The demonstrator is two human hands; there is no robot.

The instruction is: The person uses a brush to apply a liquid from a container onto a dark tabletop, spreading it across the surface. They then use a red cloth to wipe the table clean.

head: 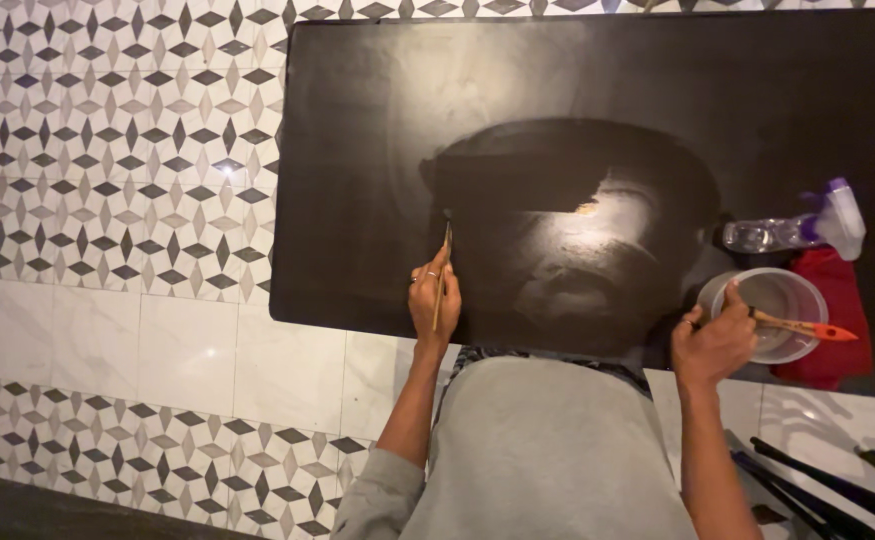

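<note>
Black and grey paint covers the large dark canvas [597, 170], which lies flat on the patterned tile floor [107, 150]. The left hand [433, 298] has its fingers clamped on a thin brush [443, 275], whose tip touches the canvas beside the painted head shape. Right of it, the right hand [712, 340] grips a wooden brush with a red handle end [802, 326], held across a clear plastic cup [772, 305]. A spray bottle [797, 228] lies above the cup, touching a red cloth [842, 300].

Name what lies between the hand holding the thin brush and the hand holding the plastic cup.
In the head view, the dark painted canvas fills the stretch between the left hand with the thin brush and the right hand at the plastic cup.
</note>
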